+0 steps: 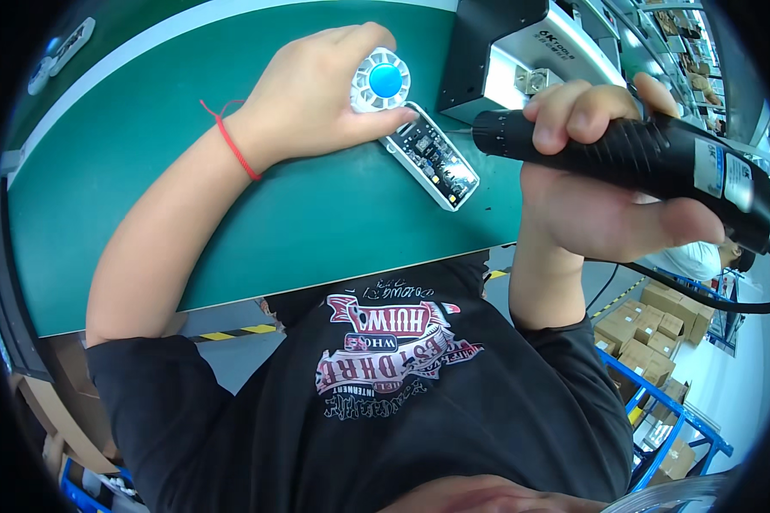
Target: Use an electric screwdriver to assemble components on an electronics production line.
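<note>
My left hand [325,94] is closed round the head end of a white handheld device [436,162] on the green mat. Its round, ribbed white head has a blue disc [385,81] in the middle. The long handle is uncovered, with a dark circuit board [441,158] showing inside. In my right hand [590,171] is a black electric screwdriver [650,154], held sideways above the mat's right side. Its thin bit points left toward the board; whether the tip touches anything I cannot tell.
A black and silver box [530,64] with a metal fitting stands beyond the screwdriver. Another white device [64,51] lies at the far left. A black cable [701,299] trails at the right. Cardboard boxes [650,342], a blue rack [659,402] and another person [697,261] are farther right.
</note>
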{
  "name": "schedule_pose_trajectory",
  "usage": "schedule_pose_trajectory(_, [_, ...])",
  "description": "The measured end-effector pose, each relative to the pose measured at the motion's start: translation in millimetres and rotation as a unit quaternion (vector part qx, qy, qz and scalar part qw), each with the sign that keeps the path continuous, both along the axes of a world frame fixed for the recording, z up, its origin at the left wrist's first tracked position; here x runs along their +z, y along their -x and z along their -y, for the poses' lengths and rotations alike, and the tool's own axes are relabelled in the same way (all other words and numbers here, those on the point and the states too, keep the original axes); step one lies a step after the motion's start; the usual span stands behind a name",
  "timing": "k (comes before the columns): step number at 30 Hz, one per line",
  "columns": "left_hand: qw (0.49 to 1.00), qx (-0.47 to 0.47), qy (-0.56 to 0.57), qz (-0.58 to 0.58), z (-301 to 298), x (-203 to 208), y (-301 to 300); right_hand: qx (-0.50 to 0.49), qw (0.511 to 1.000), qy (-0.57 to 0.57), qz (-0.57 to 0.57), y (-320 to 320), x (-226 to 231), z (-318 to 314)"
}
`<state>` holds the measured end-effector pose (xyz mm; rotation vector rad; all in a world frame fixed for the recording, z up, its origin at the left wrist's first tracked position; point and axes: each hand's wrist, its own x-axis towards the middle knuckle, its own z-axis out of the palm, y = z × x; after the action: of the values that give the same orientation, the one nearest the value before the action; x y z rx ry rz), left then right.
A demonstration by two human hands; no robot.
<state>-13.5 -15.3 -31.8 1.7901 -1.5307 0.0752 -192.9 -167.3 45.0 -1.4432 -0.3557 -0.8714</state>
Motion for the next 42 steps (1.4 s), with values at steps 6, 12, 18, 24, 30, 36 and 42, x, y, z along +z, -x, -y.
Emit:
schedule_pose_trajectory(6, [1.000,0.010,0.014,0.010,2,-4,3,-0.018,0.999,-0.036,-0.014,-11,-7,-10])
schedule_pose_trajectory(12, [1.000,0.008,-0.005,0.004,0,-7,2,-0.024,0.999,-0.035,-0.027,-19,-8,-11])
schedule_pose_trajectory(18, [0.998,-0.031,0.036,-0.035,9,-13,-3,0.027,0.997,-0.030,-0.070,-28,-20,-6])
schedule_pose_trajectory(24, [0.997,-0.050,0.052,-0.036,7,-12,-6,0.080,0.992,-0.025,-0.092,-32,-22,-2])
schedule_pose_trajectory(30, [0.999,-0.030,0.017,0.031,0,-4,-4,0.059,0.998,0.000,-0.018,-12,19,7])
schedule_pose_trajectory(36, [1.000,-0.011,-0.015,-0.020,-1,5,3,-0.062,0.995,0.071,0.021,39,49,41])
schedule_pose_trajectory(42, [0.999,-0.016,-0.027,-0.034,2,4,1,-0.129,0.983,0.123,0.054,42,41,39])
